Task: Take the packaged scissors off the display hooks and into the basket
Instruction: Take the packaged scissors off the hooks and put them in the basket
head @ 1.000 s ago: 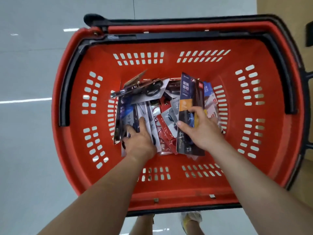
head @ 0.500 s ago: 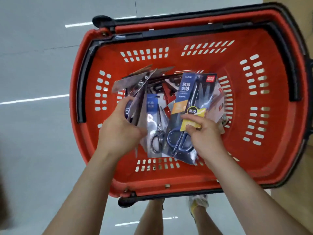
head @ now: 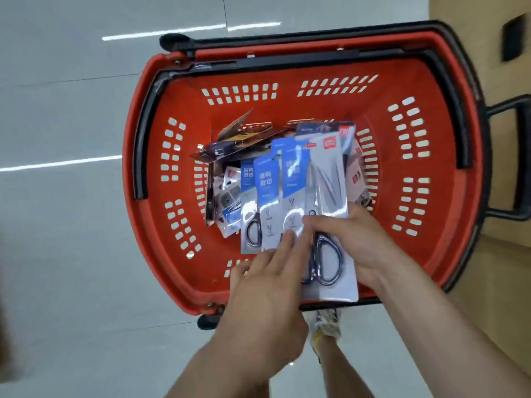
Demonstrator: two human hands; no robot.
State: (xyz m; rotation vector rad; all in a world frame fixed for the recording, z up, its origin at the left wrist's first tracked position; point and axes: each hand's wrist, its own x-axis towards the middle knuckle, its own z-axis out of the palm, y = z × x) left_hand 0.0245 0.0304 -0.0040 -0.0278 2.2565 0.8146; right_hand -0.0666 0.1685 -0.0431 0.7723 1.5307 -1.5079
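The person's right hand (head: pixel 370 248) now pinches a fan of blue-and-white packaged scissors (head: pixel 293 173) over the near half of the red plastic shopping basket (head: pixel 287 110). Its thumb lies across the front of the large white blister pack of blue-handled scissors (head: pixel 330 179) at the fan's right, and the fingers behind are hidden. The left hand (head: pixel 267 282) rests on the near ends of the same fan with its fingers straight, touching rather than gripping. At least 4 packs overlap in the fan, and the largest reaches over the basket's near rim.

Against 0.5 s ago, 2 things differ. The left hand has let go of the bundle of dark card-backed scissor packs (head: pixel 230 145), which now lies tilted at the far left of the pile inside the basket. The right hand's front pack is now white, where a dark blue and orange one faced the camera before. The basket also sits further right in view (more likely a turn of the head than a move of the basket).

For the task this reads as squaring up rather than collecting. Every pack in sight is already off the hooks and most lie in the basket, so the fan only needs lowering in. No display hooks are in view.
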